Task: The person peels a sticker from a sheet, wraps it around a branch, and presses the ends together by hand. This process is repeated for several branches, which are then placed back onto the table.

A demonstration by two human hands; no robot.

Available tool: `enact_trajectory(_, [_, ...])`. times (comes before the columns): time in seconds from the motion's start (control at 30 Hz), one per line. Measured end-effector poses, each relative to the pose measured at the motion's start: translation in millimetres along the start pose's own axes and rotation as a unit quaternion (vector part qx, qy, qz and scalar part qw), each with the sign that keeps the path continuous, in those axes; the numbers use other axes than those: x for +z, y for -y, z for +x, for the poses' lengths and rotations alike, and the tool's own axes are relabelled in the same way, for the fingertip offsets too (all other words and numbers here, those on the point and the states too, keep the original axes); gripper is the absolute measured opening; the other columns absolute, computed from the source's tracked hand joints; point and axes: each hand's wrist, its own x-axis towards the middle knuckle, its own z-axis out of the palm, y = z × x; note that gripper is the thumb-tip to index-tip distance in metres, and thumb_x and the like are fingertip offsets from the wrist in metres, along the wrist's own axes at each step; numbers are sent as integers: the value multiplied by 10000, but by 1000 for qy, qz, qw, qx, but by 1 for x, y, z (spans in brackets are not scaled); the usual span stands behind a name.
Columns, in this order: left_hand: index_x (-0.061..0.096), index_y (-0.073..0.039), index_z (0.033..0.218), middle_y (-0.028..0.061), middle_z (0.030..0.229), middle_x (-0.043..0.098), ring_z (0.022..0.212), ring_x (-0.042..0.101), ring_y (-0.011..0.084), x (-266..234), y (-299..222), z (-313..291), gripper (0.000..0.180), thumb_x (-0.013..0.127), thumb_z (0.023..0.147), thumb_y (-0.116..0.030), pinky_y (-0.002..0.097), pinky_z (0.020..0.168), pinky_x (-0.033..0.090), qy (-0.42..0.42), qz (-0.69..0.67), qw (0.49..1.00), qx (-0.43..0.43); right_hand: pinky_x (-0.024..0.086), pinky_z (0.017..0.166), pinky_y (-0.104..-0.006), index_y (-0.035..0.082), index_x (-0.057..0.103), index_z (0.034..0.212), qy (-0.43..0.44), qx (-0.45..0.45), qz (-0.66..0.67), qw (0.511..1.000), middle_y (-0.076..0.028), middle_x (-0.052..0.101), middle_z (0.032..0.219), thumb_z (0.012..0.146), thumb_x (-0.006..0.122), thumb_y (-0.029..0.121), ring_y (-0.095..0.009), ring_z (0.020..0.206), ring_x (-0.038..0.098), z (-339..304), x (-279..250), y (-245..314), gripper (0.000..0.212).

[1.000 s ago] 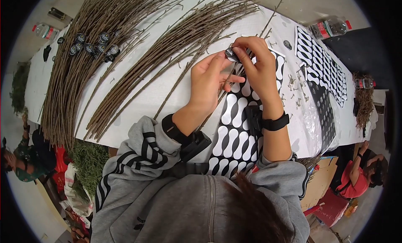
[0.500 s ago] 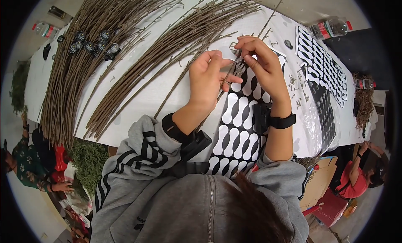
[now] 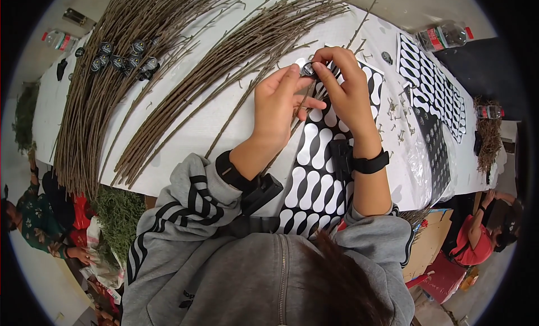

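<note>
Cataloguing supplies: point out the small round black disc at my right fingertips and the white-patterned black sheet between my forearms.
Small round black disc (image 3: 307, 69): head view, its face.
White-patterned black sheet (image 3: 315, 157): head view, visible middle.

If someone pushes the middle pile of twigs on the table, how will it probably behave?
The twigs would probably spread apart, since no tie shows around them. Each looks light and fairly stiff, being long, thin and woody. Their thin, branching tips may catch or snap.

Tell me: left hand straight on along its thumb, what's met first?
For the left hand, likely the small round dark label held by the right hand; depth and any contact are unclear.
</note>
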Motion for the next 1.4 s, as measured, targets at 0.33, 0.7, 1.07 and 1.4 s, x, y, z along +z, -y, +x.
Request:
enact_trajectory(0.33, [458,113,1194,303,1127,558,616,669,255,-3,3,2,473,484,968,-302,211,384,376,13,8,1000,10,444,775,-293,4,607,913,-8,6,-37,999,-65,621,877,830,621,25,-203,871,554,0,1,3,86])
enact_trajectory(0.7, [442,92,1176,314,1125,567,610,667,278,-5,1,3,458,478,963,-312,227,380,368,17,-15,1000,-16,455,746,-289,10,631,880,-21,10,-47,999,-65,640,850,811,646,27,-201,834,573,0,1,4,72])
enact_trajectory(1.07, [476,-25,981,198,970,660,622,675,274,-4,0,1,226,497,950,-248,237,397,363,20,-26,999,-13,461,733,-281,5,641,866,-22,23,-47,998,-63,641,839,803,660,32,-188,817,578,-1,1,4,71])
enact_trajectory(1.4, [431,97,1186,298,1107,578,623,667,278,-4,0,2,430,454,964,-271,235,395,367,17,2,1000,-14,469,736,-279,11,648,882,-18,3,-52,999,-67,649,861,804,657,29,-183,815,586,0,1,3,81])
